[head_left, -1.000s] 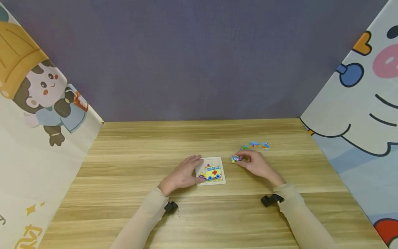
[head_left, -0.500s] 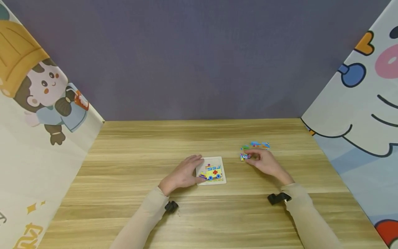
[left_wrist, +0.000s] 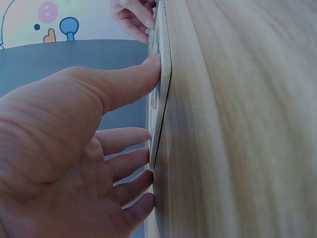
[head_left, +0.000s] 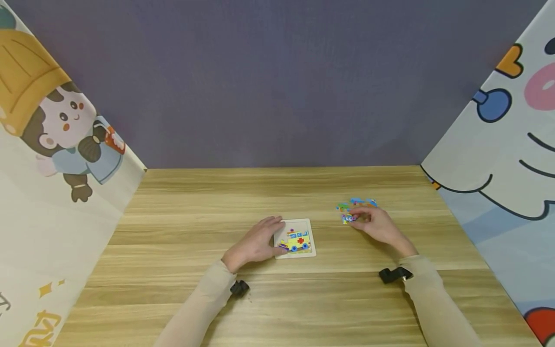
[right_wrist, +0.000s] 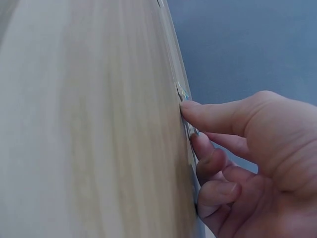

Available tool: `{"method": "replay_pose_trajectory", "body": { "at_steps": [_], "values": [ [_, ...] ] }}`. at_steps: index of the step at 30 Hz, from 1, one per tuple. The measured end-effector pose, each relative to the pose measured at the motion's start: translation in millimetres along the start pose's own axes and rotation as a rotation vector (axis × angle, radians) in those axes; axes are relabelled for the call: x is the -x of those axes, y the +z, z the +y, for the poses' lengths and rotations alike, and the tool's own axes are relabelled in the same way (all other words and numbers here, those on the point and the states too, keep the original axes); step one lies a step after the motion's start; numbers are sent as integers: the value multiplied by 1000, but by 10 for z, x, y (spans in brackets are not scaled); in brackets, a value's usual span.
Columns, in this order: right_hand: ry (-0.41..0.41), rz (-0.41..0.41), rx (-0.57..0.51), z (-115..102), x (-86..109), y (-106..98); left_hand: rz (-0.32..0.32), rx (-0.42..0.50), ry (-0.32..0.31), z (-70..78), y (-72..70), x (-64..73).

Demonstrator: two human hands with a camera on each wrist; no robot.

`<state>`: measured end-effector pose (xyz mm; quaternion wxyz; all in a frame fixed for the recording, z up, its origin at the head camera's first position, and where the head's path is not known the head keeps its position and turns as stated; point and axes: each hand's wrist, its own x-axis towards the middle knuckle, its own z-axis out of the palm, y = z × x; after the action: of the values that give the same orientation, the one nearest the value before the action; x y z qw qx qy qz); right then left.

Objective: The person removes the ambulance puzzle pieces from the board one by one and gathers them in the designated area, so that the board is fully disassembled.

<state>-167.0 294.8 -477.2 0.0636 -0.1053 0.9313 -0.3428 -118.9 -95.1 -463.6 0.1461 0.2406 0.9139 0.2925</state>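
Note:
A pale square puzzle board (head_left: 309,224) with a yellow ambulance picture (head_left: 299,242) lies flat on the table. My left hand (head_left: 256,245) rests on its left side, fingers extended along the edge; in the left wrist view the thumb presses the board (left_wrist: 166,54). To the right, my right hand (head_left: 383,229) pinches a small blue, purple and yellow puzzle piece (head_left: 347,219) at table level between thumb and index finger. The right wrist view shows the piece (right_wrist: 181,90) edge-on, its picture hidden, and the other fingers curled.
Just beyond the right hand lie loose puzzle pieces: a green one (head_left: 343,207), a blue one (head_left: 357,200) and an orange-blue one (head_left: 371,203) partly behind the fingers. A dark wall (head_left: 277,86) bounds the wooden table (head_left: 225,193) at the back, with printed panels at both sides.
My right hand has shifted right with the pinched puzzle piece, away from the board and closer to the loose pieces. The left hand and board have stayed in place.

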Motion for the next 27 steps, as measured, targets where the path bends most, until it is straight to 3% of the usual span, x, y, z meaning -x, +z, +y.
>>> {"method": "replay_pose_trajectory", "body": {
  "at_steps": [27],
  "values": [
    [13,-10,-21,-2,15,2,-3,3,-12,4,2,-1]
  ]
}}
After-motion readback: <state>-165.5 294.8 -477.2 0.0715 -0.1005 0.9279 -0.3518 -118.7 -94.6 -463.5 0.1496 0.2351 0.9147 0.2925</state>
